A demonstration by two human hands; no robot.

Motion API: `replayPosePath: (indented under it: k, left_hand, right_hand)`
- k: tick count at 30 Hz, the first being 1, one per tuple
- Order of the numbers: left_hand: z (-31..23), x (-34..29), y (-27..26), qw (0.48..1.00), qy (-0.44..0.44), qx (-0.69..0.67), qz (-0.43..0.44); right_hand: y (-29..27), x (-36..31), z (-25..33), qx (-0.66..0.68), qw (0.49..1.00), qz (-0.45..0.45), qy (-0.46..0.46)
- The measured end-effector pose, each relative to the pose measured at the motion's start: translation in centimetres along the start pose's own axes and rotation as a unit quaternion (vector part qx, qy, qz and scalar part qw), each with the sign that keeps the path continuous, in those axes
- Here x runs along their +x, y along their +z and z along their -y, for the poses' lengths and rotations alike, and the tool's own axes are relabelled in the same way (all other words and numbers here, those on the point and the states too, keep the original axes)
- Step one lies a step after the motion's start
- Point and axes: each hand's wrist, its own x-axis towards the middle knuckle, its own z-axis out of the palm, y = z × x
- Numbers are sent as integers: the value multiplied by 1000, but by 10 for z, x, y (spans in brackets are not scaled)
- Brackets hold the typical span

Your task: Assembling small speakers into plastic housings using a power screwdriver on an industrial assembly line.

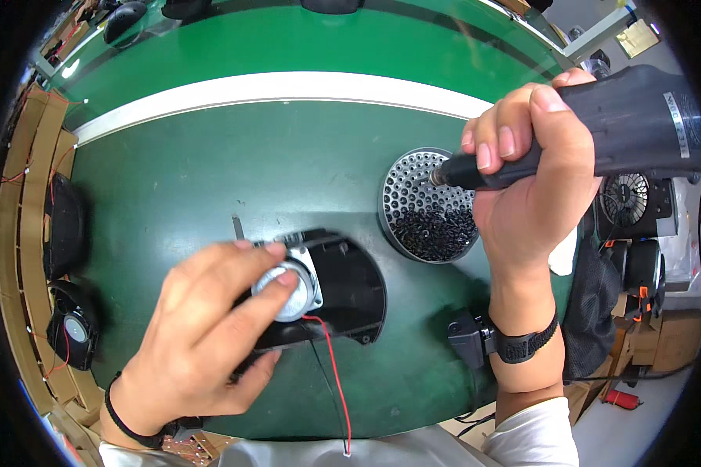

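Note:
My left hand [199, 331] is closed over a small round silver speaker [297, 305] with a squarish metal frame, its fingertips pressing on the speaker's back. The speaker sits in a black curved plastic housing [362, 288], which the same hand grips at its left side. A red wire [333, 366] and a black one trail from it toward me. My right hand [541, 167] is wrapped around a dark electric screwdriver [631, 117], held nearly level. The screwdriver's tip points left, over a round screw dish [383, 204] with a perforated plate. Small black screws [436, 233] pile up in the dish's near half.
Cardboard dividers [23, 257] line the left edge, with black speaker units [74, 325] beside them. A white strip [304, 87] crosses the far side of the green table [163, 171]. On the right are a small fan [625, 194], dark mesh cloth [592, 319] and cardboard boxes [678, 342].

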Motion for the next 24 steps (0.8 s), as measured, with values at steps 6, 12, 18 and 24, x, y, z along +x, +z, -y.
replayPosePath:
  k: [6, 12, 18, 24]
  left_hand:
    - [3, -2, 3, 999, 15, 33, 28]
    - [-1, 0, -11, 998, 7, 21, 58]
    - [16, 0, 4, 999, 24, -9, 23]
    - [19, -5, 21, 993, 83, 49, -65]
  right_hand:
    - [-4, -1, -1, 42, 997, -17, 55]
    - [-4, -3, -7, 53, 996, -11, 65]
    - [-14, 0, -4, 59, 994, 66, 62]
    - [-14, 3, -8, 51, 995, 86, 30]
